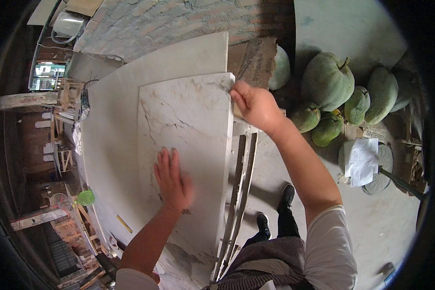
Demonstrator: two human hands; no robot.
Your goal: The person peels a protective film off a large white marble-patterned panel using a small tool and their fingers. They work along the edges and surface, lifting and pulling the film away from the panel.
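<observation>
A white slab with grey-brown marble veins (195, 108) lies on a larger pale board (110, 125). My left hand (171, 181) rests palm down on the slab, fingers stretched out and its thumb smeared by motion. At the slab's far right corner is my right hand (256, 107), its fingers curled and pinched together close against the edge. Whatever small thing may sit between those fingers is hidden. Below the slab's right side run the pale rails of a support frame (243, 179).
Several green gourds (327, 81) lie on the right beside a cardboard box (258, 58). Near them a sheet of paper (362, 159) covers part of a round object. A yellow stick (124, 224) lies on the board's left part. A brick wall (179, 29) stands beyond.
</observation>
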